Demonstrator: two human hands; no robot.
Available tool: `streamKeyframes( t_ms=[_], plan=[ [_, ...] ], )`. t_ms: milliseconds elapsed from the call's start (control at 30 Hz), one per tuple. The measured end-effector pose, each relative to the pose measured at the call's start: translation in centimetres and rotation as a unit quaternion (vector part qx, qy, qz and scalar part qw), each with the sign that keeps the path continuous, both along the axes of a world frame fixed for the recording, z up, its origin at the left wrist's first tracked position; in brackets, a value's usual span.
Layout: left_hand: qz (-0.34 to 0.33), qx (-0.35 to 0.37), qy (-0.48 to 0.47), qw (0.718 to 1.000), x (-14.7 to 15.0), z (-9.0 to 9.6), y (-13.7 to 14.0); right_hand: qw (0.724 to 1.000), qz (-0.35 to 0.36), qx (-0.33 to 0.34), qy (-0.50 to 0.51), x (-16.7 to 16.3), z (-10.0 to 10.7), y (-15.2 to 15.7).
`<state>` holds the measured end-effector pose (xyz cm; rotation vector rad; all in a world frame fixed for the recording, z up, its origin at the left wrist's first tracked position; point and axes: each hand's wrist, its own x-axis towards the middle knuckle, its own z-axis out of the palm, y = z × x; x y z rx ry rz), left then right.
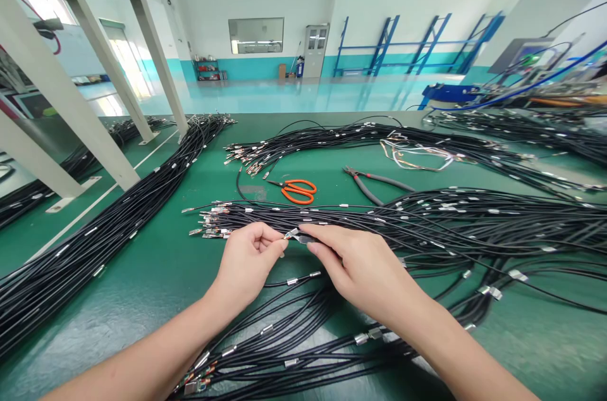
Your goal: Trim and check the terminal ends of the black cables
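My left hand (249,257) is closed in a pinch at a thin cable end with a small silver connector (292,233). From the other side, the thumb and forefinger of my right hand (363,260) close on the same piece, where a shiny, partly see-through bit (304,239) shows between the fingertips. Just behind both hands lies a bundle of black cables (360,217) with silver connectors at its left end. Another bundle of black cables (284,319) runs beneath my wrists, its near ends showing bare copper-coloured wires.
Orange-handled scissors (298,191) and grey-handled pliers (374,183) lie on the green table (156,274) beyond the hands. A further cable bundle (332,135) stretches behind them. At left, a thick bundle (142,217) passes pale metal posts (95,135). White wires (417,157) lie at the right.
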<state>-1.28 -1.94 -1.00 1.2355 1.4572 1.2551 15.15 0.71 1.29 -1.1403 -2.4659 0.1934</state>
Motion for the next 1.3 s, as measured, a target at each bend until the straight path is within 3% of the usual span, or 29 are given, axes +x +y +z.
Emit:
streamKeyframes(
  t_ms=[1000,1300],
  plan=[
    [-0.004,0.034,0.078,0.996,0.22,-0.28,-0.37,0.999,-0.026,-0.008,-0.039,-0.37,-0.18,-0.3],
    [0.001,0.069,0.146,0.987,0.26,-0.47,-0.5,0.997,-0.044,-0.053,-0.027,-0.19,-0.11,-0.37]
  ],
)
